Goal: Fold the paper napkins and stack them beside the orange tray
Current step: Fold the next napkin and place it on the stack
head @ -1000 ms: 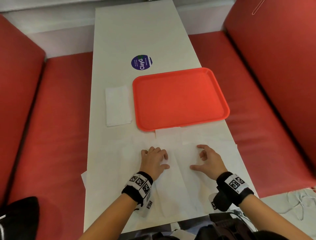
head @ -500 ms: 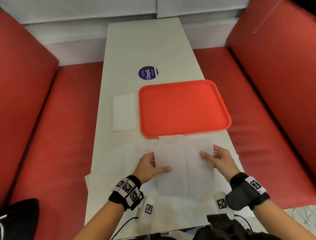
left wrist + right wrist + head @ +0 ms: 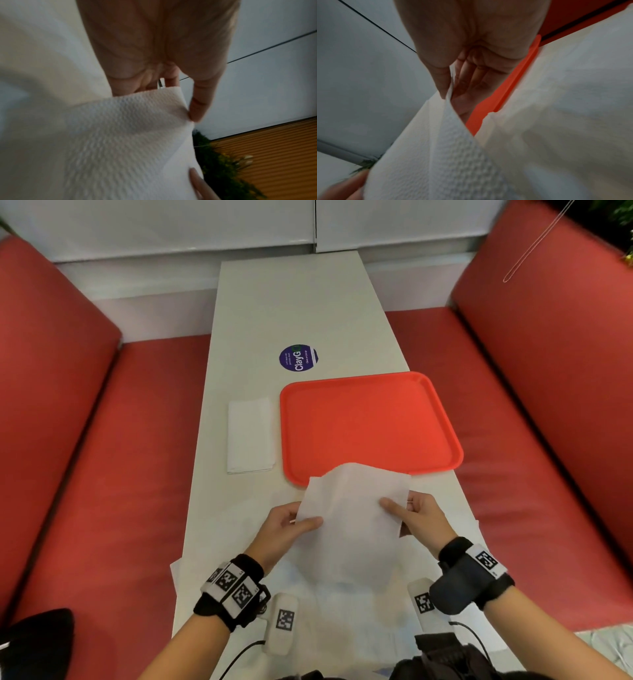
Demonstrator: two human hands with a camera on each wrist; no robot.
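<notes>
A white embossed paper napkin (image 3: pixel 352 508) is lifted off the table in front of the orange tray (image 3: pixel 370 426), its far edge over the tray's near rim. My left hand (image 3: pixel 287 529) pinches its left edge, thumb on top. My right hand (image 3: pixel 414 517) pinches its right edge between thumb and fingers. The left wrist view shows the napkin (image 3: pixel 128 135) under my thumb; the right wrist view shows the napkin (image 3: pixel 453 142) pinched, with the tray's rim (image 3: pixel 513 83) behind. A stack of folded napkins (image 3: pixel 250 436) lies left of the tray. More unfolded napkins (image 3: pixel 342 604) lie flat beneath my hands.
The narrow white table (image 3: pixel 294 313) runs between two red bench seats (image 3: pixel 113 467) and carries a round purple sticker (image 3: pixel 298 357) beyond the tray. Cables and a dark object (image 3: pixel 442 655) sit at the near table edge.
Both hands, which rested on the flat napkins a second ago, took hold of one napkin's side edges and raised it off the table toward the tray.
</notes>
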